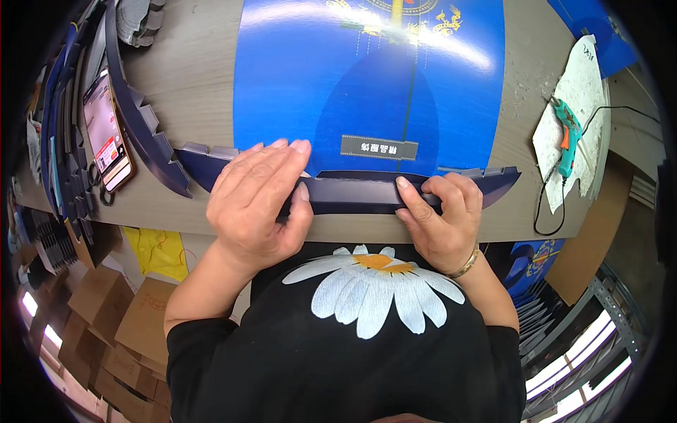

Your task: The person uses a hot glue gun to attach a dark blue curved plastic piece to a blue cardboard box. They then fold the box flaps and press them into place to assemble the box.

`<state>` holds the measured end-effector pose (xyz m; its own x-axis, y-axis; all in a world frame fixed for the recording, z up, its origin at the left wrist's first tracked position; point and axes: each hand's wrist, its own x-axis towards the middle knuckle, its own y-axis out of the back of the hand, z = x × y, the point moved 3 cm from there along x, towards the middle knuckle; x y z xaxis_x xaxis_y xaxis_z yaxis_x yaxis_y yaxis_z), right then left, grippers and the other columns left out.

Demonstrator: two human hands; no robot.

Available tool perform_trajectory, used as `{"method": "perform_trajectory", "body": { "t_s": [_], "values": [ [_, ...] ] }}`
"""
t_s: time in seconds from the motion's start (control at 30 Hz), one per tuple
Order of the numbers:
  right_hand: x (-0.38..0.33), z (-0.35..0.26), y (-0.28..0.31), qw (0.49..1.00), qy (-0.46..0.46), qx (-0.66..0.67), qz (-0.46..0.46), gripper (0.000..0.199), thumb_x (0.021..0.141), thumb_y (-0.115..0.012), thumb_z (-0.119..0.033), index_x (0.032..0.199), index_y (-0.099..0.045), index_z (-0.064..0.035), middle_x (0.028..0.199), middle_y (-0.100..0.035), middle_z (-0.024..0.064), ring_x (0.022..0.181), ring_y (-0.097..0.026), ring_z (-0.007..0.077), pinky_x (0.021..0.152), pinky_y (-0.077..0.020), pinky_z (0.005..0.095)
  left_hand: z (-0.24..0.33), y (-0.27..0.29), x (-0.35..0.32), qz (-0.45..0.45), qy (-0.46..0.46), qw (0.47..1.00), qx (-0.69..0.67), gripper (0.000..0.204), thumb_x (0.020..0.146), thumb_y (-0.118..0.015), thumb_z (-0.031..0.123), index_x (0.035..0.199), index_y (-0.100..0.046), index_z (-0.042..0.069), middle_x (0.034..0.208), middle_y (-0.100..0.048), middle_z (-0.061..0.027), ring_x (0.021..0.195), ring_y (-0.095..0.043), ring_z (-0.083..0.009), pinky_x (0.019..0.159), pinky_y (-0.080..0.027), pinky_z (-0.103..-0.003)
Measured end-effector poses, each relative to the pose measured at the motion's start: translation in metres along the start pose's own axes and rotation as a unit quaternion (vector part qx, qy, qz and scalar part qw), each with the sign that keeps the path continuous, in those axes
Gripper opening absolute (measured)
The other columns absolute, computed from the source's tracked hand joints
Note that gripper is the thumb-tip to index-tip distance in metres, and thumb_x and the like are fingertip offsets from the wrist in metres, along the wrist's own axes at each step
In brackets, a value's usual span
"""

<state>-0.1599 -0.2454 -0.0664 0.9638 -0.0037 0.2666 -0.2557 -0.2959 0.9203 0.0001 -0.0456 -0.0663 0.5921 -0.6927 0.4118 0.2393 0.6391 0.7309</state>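
Observation:
A long dark blue card strip point(356, 192) with folded tabs lies across in front of me, along the near edge of a glossy blue printed sheet point(282, 84). My left hand point(257, 201) presses on its left part, fingers straight and together over the far edge, the thumb on the near side. On the right part, my right hand point(446, 215) grips the strip with one finger stretched along its face and the others curled over it. What lies under both palms is hidden. The sheet shows gold ornament at its far end and a small dark label near the strip.
At the left lie a curved dark blue strip point(144, 130) with tabs and a lit phone point(107, 134). A green glue gun point(566, 137) with a cord rests on white scrap point(585, 92) at the right. Brown cartons point(144, 317) stand below the table at the left.

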Motion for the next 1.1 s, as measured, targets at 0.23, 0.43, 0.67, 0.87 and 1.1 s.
{"method": "perform_trajectory", "body": {
  "t_s": [0.23,0.43,0.67,0.87,1.1],
  "values": [
    [-0.004,0.004,0.006,0.997,-0.037,0.060,0.037,0.055,0.069,-0.087,-0.022,0.122,-0.073,-0.0109,0.108,-0.063,0.0050,0.098,-0.059,0.0274,0.085,-0.0461,0.0429,-0.001,-0.003,0.001,0.010,0.003,1.000,0.004,0.036,0.071,-0.074,0.006,0.107,-0.079,0.004,0.101,-0.077,-0.0103,0.095,-0.075,-0.0271,0.087,-0.059,-0.040],
    [-0.022,0.015,0.016,0.996,-0.077,0.010,0.046,0.050,0.072,-0.089,-0.028,0.113,-0.070,-0.0083,0.123,-0.069,0.0077,0.109,-0.062,0.0272,0.107,-0.0385,0.0494,-0.003,0.010,0.010,-0.081,-0.029,0.996,-0.007,0.047,0.070,-0.082,0.017,0.115,-0.076,0.004,0.106,-0.075,-0.0098,0.098,-0.071,-0.0281,0.092,-0.054,-0.044],
    [-0.024,0.010,0.007,0.997,-0.060,0.027,0.047,0.042,0.071,-0.089,-0.021,0.106,-0.069,-0.0084,0.119,-0.073,0.0050,0.105,-0.064,0.0254,0.108,-0.0385,0.0484,-0.014,0.014,0.005,-0.158,-0.096,0.983,0.000,0.061,0.067,-0.089,0.034,0.120,-0.075,0.006,0.122,-0.071,-0.0153,0.107,-0.067,-0.0347,0.096,-0.051,-0.050],
    [-0.023,0.009,0.009,0.996,-0.071,0.036,0.043,0.041,0.068,-0.091,-0.018,0.102,-0.070,-0.0087,0.118,-0.074,0.0056,0.100,-0.064,0.0243,0.107,-0.0397,0.0472,-0.018,0.010,0.000,-0.134,-0.086,0.987,-0.028,0.052,0.066,-0.089,0.025,0.114,-0.078,0.010,0.120,-0.072,-0.0146,0.107,-0.067,-0.0340,0.097,-0.053,-0.048],
    [-0.022,0.007,0.008,0.996,-0.070,0.042,0.046,0.041,0.067,-0.091,-0.017,0.102,-0.071,-0.0083,0.115,-0.074,0.0061,0.097,-0.064,0.0233,0.106,-0.0404,0.0470,-0.018,0.010,-0.002,-0.131,-0.083,0.988,-0.025,0.045,0.064,-0.087,0.022,0.108,-0.081,0.013,0.121,-0.071,-0.0142,0.106,-0.067,-0.0335,0.097,-0.054,-0.048]
  ]
}}
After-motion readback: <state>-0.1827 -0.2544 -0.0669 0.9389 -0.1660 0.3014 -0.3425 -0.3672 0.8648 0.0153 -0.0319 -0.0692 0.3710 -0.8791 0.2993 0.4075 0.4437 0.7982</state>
